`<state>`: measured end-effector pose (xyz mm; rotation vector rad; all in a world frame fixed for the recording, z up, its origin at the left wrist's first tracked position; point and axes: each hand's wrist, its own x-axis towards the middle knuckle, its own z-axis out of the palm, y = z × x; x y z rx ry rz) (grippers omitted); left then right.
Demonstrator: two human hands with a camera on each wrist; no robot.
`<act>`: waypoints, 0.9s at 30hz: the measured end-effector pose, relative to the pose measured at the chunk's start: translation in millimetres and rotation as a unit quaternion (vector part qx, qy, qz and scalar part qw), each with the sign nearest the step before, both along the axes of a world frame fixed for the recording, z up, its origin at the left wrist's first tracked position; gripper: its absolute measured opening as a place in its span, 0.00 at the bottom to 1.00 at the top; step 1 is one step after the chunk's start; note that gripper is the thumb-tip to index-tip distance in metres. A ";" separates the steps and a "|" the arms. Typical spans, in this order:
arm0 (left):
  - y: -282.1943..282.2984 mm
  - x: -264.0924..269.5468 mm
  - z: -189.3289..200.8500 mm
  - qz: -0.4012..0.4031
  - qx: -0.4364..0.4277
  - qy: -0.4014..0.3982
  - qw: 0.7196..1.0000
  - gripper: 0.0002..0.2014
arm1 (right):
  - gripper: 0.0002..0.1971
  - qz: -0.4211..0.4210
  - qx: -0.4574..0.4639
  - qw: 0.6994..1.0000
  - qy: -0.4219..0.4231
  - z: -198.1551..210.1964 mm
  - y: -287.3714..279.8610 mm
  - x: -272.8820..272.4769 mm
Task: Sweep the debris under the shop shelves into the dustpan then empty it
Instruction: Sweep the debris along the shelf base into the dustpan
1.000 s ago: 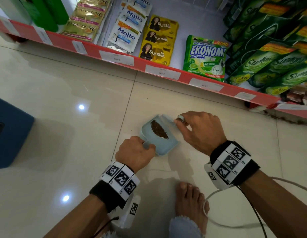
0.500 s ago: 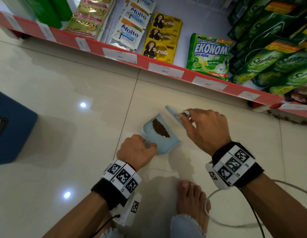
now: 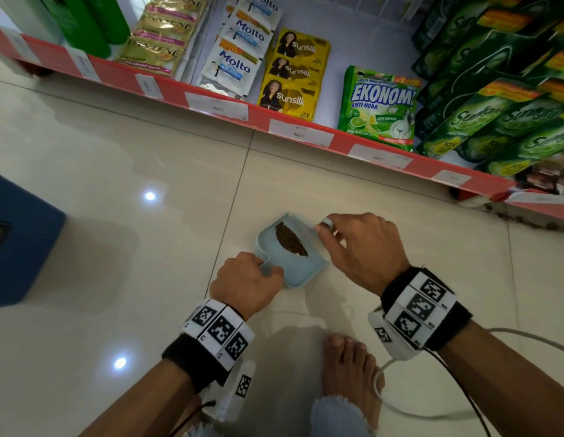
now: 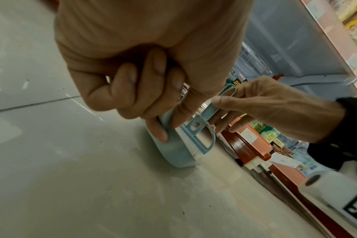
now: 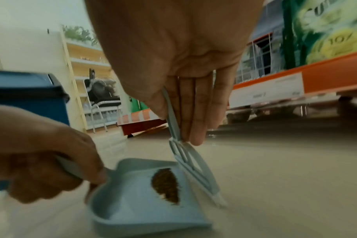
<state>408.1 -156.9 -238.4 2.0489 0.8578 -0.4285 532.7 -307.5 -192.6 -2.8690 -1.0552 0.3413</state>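
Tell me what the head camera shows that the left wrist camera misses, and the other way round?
Only the head view shows the brown debris lying inside the dustpan, the blue bin at the left and the person's bare foot. Only the left wrist view shows the brush head with its white bristles at the pan's mouth, and the left hand fingers curled round the pan's handle from below. Both show the dustpan on the tiled floor, the right hand holding the brush handle, and the red shelf edge.
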 end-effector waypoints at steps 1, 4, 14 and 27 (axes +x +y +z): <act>0.4 -0.5 -0.8 -0.001 0.001 -0.001 1.000 0.18 | 0.21 -0.004 0.021 1.000 0.017 0.3 0.4 -1.9; 0.5 -2.0 -3.6 0.003 0.002 -0.003 1.000 0.21 | 0.20 -0.046 0.082 0.995 -0.015 2.9 0.2 6.2; 2.2 -4.4 -10.5 0.005 -0.004 -0.014 1.000 0.24 | 0.18 0.006 0.085 0.995 0.048 -0.5 -3.0 -0.5; 4.2 -6.2 -14.6 -0.033 -0.038 -0.004 0.999 0.23 | 0.18 0.007 -0.009 1.000 -0.002 -4.4 -0.7 -3.8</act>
